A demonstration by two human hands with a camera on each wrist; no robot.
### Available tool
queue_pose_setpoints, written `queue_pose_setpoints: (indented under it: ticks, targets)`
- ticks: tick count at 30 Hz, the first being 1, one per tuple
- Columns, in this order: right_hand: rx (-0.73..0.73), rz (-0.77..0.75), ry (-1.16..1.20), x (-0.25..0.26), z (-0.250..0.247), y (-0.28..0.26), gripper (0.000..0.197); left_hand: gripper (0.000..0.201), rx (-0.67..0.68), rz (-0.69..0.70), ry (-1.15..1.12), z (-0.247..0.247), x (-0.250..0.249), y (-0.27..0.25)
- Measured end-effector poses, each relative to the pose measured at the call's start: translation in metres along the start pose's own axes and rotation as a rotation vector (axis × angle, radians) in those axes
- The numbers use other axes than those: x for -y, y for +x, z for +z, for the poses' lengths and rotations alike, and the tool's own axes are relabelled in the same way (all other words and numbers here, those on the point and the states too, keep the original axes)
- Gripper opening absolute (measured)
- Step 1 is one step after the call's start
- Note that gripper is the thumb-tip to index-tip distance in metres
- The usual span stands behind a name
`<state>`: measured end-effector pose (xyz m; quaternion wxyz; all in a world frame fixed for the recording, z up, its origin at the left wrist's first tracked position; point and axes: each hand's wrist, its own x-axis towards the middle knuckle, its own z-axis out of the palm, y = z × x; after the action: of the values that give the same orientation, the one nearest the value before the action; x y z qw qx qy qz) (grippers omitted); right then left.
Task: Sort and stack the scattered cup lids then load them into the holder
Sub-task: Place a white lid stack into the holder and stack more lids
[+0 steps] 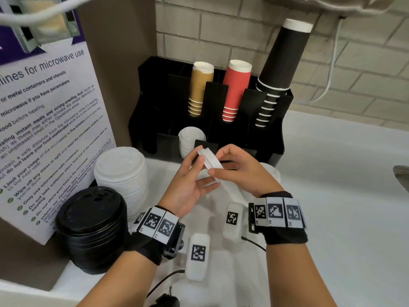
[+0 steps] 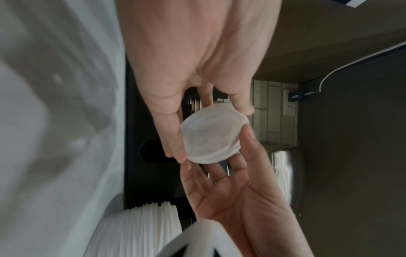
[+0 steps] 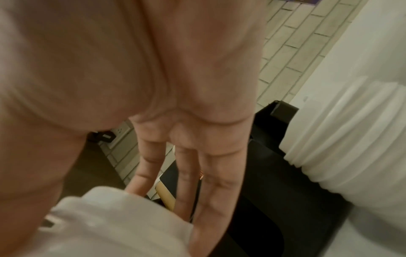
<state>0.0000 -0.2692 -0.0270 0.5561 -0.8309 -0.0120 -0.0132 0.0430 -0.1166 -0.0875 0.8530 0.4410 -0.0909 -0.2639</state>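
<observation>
A few nested white lids are held on edge between both hands, just in front of the black holder. My left hand pinches them from the left, thumb on the near face and fingers beneath. From the right, my right hand pinches them with fingers over the top and thumb below. In the left wrist view the white lids sit between the left hand's fingers and the right thumb. Small white lids fill one front slot of the holder.
A tall white lid stack and a black lid stack stand at the left, by a microwave notice board. Another white lid stack sits behind my right hand. Gold, red and black cup stacks fill the holder's back slots. A sink edge shows at the right.
</observation>
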Motion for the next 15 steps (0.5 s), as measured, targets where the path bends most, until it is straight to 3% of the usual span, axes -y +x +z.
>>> queue_pose_setpoints:
  ticks: [7, 10, 15]
  targets:
    - [-0.045, -0.054, -0.028, -0.0075, 0.0059, 0.0042, 0.028, 0.058, -0.002, 0.008, -0.005, -0.0049, -0.0027, 0.0008]
    - [-0.001, -0.091, -0.018, -0.0088, 0.0083, 0.0048, 0.028, 0.057, 0.022, -0.007, 0.004, -0.0057, -0.0035, 0.002]
    - [-0.012, -0.038, -0.007, -0.0056, 0.0049, 0.0036, 0.049, 0.056, 0.05, -0.024, 0.014, -0.0061, -0.0039, 0.0028]
